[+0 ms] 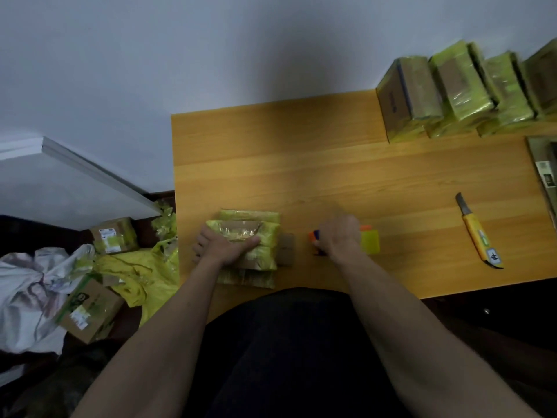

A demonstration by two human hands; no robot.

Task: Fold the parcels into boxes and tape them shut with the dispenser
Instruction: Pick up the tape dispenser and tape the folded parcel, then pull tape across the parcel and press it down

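Table layout, head view.
Parcel [247,247] lower centre-left on table [331,176]; dispenser [369,241] just right of it; knife [477,233] far right; boxes [458,89] upper right.

No writing can be read with confidence. The yellow utility knife [479,233] carries a white sticker with one dark character, too blurred to name. White labels on the floor boxes [113,235] are illegible.

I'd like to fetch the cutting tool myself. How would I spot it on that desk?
Start at the wooden table and go to its right side, past the person's right hand. Lying alone on bare wood is the utility knife, with a yellow handle and a short grey blade pointing away. It is slim and long, unlike the blocky taped boxes at the far edge.
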